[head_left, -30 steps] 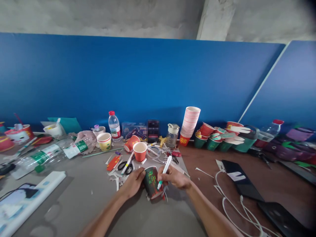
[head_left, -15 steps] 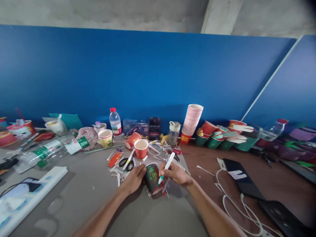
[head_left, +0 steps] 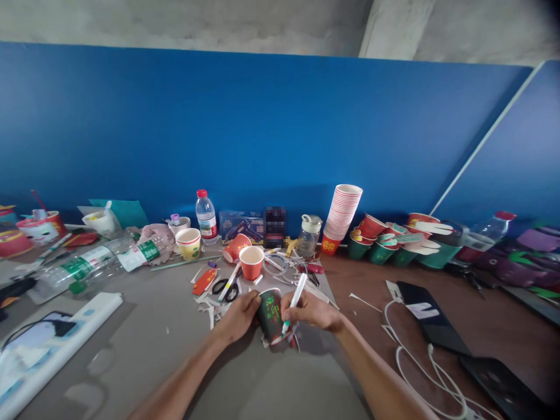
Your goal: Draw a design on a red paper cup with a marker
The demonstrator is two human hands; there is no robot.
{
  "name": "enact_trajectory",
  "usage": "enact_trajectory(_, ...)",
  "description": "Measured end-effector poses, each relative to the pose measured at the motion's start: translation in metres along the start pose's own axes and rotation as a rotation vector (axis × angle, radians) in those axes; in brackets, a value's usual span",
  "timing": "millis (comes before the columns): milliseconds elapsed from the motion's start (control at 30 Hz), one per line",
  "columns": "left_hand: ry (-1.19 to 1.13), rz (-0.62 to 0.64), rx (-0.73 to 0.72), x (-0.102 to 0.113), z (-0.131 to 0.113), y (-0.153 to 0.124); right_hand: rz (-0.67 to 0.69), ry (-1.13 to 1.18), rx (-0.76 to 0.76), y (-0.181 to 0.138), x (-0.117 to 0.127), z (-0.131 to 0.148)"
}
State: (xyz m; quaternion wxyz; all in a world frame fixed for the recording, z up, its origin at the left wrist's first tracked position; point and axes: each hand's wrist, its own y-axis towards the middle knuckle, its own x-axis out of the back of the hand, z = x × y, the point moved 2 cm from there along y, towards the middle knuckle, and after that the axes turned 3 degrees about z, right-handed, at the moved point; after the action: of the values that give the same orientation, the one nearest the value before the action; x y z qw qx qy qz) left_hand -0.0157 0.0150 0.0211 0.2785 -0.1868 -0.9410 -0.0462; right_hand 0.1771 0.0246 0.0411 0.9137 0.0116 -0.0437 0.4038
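Note:
My left hand [head_left: 242, 318] grips the left side of a dark green paper cup [head_left: 270, 317], which is tilted and bears bright green and red markings. In my right hand [head_left: 312, 311] is a white paint marker [head_left: 298, 291] with a green tip end, held like a pen. Its tip meets or nearly meets the lower right of the cup's side. Just beyond the cup stands an upright red paper cup [head_left: 251, 267]. Black-handled scissors [head_left: 230, 293] and a red paper cutout [head_left: 205, 282] lie left of it among white paper scraps.
Toward the blue partition [head_left: 262, 128] stand a water bottle [head_left: 206, 219], a glass jar [head_left: 308, 238] and a tall leaning stack of paper cups [head_left: 342, 216]. Decorated cups [head_left: 385, 245] line the right. A power strip [head_left: 87, 318] lies left; phones [head_left: 433, 315] and a white cable [head_left: 400, 356] lie right.
The marker tip has shifted slightly down and right along the cup's side. The cup has turned a little in my left hand, which otherwise keeps its grip.

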Motion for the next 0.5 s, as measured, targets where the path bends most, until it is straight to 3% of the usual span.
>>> enact_trajectory(500,0.089,-0.017,-0.005,0.0022,-0.0032,-0.0006,-0.06,-0.01,0.017,0.0002,0.0021,0.0018)
